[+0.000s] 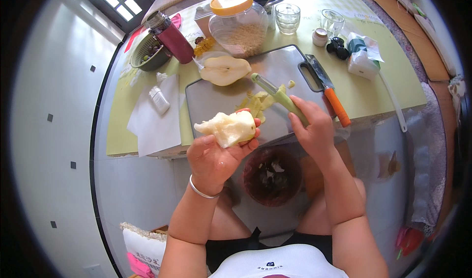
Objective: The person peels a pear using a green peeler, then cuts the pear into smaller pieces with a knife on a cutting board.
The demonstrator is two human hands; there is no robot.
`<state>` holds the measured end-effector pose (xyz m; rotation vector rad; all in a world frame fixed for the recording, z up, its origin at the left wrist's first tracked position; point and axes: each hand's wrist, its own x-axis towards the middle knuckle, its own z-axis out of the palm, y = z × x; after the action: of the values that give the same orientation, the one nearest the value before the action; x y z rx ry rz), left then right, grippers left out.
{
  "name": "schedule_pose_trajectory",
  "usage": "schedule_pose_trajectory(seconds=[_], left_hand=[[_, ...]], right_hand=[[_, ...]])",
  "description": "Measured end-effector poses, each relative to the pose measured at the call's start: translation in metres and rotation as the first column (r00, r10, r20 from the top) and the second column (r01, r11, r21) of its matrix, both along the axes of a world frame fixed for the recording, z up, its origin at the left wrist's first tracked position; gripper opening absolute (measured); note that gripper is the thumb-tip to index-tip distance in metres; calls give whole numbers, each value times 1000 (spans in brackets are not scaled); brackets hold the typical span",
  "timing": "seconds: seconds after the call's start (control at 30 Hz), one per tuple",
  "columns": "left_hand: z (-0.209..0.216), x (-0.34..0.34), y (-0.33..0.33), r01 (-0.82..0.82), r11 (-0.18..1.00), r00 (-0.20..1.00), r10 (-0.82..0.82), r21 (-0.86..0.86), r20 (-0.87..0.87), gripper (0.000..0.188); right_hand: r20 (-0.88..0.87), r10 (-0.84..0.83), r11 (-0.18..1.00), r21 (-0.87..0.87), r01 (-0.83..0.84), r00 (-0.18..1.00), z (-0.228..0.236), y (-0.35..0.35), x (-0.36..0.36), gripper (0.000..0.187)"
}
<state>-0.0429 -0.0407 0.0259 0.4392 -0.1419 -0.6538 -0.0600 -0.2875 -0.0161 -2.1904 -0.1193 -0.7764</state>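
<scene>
My left hand [216, 160], with a silver bangle at its wrist, holds up a peeled, bitten-looking piece of pear [228, 128] with a ragged left side. In my right hand [314, 128] is a light green peeler [278, 96], its blade end pointing up and left over the cutting board. Beneath the peeler, strips of peel [259, 103] lie heaped on the grey cutting board [211, 101]. A halved pear [225, 71] rests cut face up at the board's far left. To the right, a knife with an orange handle [336, 106] lies across the board's edge.
A big clear jar with a yellow lid [241, 30], a maroon flask [172, 40] and a basket [147, 54] stand behind. Glasses [287, 18] and a tissue pack [363, 57] sit far right. A white box [159, 100] lies on paper at left. Below the table edge stands a bin [272, 177].
</scene>
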Motion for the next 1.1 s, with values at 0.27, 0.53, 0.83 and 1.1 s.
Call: schedule_pose_trajectory(seconds=[0.27, 0.53, 0.83, 1.1], left_hand=[[2, 3, -2, -81, 990, 994, 71, 117, 85, 80], [13, -2, -7, -163, 956, 985, 143, 243, 99, 82], [15, -6, -7, -151, 966, 988, 152, 212, 12, 66], [42, -33, -19, -250, 917, 960, 193, 310, 202, 86]], right_hand=[[4, -2, 1000, 6, 2, 1000, -2, -2, 1, 35], [-16, 0, 1000, 7, 0, 1000, 1, -2, -1, 35], [-6, 4, 1000, 8, -4, 1000, 2, -1, 1, 34], [-13, 2, 1000, -17, -2, 1000, 1, 0, 2, 35]])
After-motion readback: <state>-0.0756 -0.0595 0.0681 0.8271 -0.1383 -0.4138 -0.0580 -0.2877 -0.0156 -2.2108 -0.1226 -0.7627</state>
